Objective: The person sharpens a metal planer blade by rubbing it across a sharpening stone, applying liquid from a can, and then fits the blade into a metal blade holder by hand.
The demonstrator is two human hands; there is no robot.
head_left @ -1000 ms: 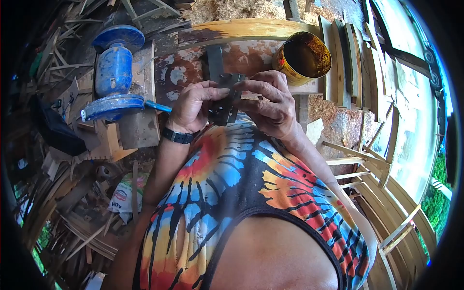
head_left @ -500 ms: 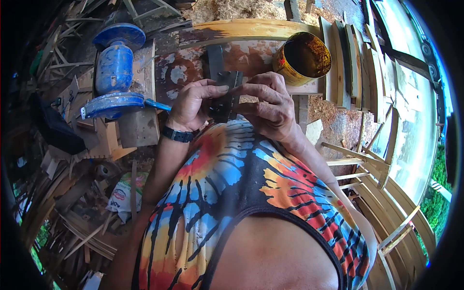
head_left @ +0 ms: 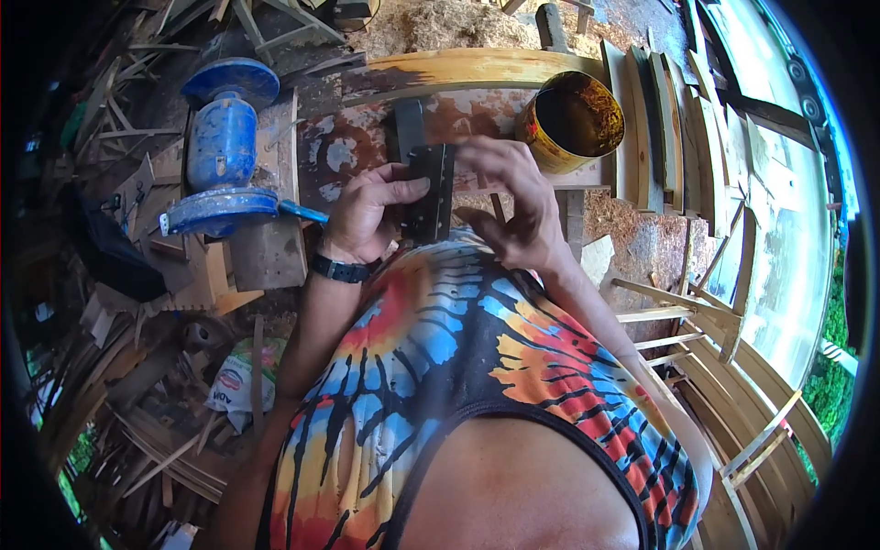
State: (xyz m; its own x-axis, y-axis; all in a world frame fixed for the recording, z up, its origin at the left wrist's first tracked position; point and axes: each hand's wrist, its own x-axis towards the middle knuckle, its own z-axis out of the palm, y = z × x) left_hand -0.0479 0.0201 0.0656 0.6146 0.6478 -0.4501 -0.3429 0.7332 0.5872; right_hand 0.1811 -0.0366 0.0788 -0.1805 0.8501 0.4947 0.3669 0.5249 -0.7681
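In front of my chest, my left hand (head_left: 374,203) is closed around a dark rectangular block (head_left: 428,197) with a row of small holes or studs along its right-hand edge. The thumb presses flat on its face. My right hand (head_left: 515,194) is on the block's other side with thumb and fingers spread apart, holding nothing. Its fingertips, a little blurred, come close to the block's upper right corner. Just beyond, a dark grey flat bar (head_left: 409,121) lies on the stained bench (head_left: 332,147), its near end hidden behind the block.
A blue bench grinder (head_left: 222,147) stands to the left. At the bench's right end is a yellow tin (head_left: 568,124) with dark, crusted insides. Boards (head_left: 674,128) lean in a row beyond it. A wooden frame (head_left: 697,316) stands at right, and sawdust (head_left: 440,27) covers the floor.
My right hand has let go of the block and opened, thumb and fingers drawing apart. My left hand keeps hold of the block.
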